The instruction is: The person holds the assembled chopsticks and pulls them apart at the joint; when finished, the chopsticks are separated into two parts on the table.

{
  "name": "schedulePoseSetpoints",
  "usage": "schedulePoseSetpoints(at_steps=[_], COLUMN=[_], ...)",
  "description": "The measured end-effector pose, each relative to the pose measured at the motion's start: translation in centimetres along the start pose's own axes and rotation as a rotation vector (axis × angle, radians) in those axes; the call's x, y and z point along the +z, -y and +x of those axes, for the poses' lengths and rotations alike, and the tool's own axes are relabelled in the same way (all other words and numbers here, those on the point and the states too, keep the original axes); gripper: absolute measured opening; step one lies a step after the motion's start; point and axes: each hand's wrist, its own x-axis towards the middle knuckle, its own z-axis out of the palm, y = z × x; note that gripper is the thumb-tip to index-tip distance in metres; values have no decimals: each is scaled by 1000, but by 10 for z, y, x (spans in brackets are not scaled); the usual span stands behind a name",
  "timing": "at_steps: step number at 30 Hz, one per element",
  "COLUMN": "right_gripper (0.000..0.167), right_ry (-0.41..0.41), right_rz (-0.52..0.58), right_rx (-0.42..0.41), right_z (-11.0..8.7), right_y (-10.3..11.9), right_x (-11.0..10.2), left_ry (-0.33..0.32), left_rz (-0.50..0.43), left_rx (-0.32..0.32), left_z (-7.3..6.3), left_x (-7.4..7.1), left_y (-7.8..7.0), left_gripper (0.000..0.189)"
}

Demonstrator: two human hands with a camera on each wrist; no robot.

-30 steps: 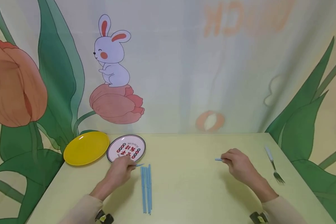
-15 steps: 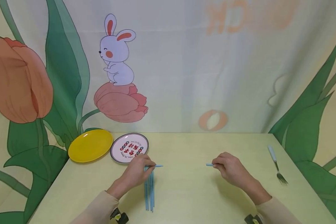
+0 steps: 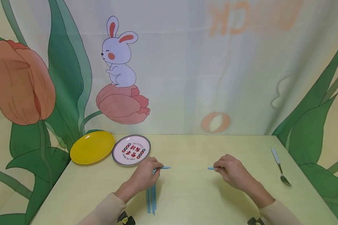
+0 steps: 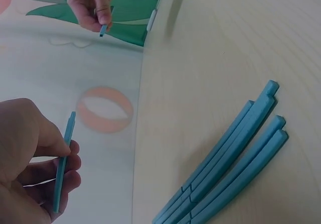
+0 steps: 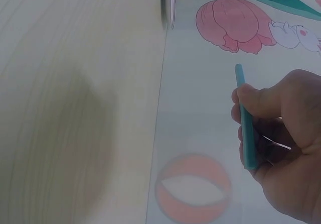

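My left hand (image 3: 147,173) pinches a short blue chopstick section (image 4: 63,169) between thumb and fingers; a narrower tip shows at its upper end. Opposite, my right hand (image 3: 233,171) pinches another blue chopstick section (image 5: 246,118). In the head view the two sections point roughly at each other across a gap. Several blue chopsticks (image 4: 225,158) with joint lines lie side by side on the table, below my left hand, which hides their far ends in the head view.
A yellow plate (image 3: 93,147) and a white plate (image 3: 131,150) with red lettering stand at the back left. On the right lies a fork (image 3: 280,168) with a pale handle. A printed curtain (image 3: 180,68) hangs behind the table (image 3: 186,200).
My left hand has moved right, away from the white plate and over the chopsticks. My right hand has come left, narrowing the gap between the sections. The head view has shifted slightly.
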Motion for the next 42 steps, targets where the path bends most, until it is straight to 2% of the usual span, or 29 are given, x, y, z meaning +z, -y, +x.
schedulePoseSetpoints(at_steps=[7,14,19,30,35,42], right_gripper=[13,13,13,12,14,14], right_ry=[3,51,67,106,110,143], right_rz=[-4,-4,1,48,60,90], right_rx=[-3,16,31,14,11,25], right_z=[1,0,-1,-8,-9,-15], right_y=[-1,0,2,4,4,7], right_x=[-1,-4,-6,-9,-12,-14], left_ry=[-7,7,53,80,97,125], left_rz=[-1,-12,-24,7,0,-17], left_rx=[46,30,14,74,78,67], left_z=[2,5,8,16,22,23], left_x=[4,3,5,8,10,16], left_y=[-1,-4,-7,-12,-12,-13], left_gripper=[18,15,14,15,14,14])
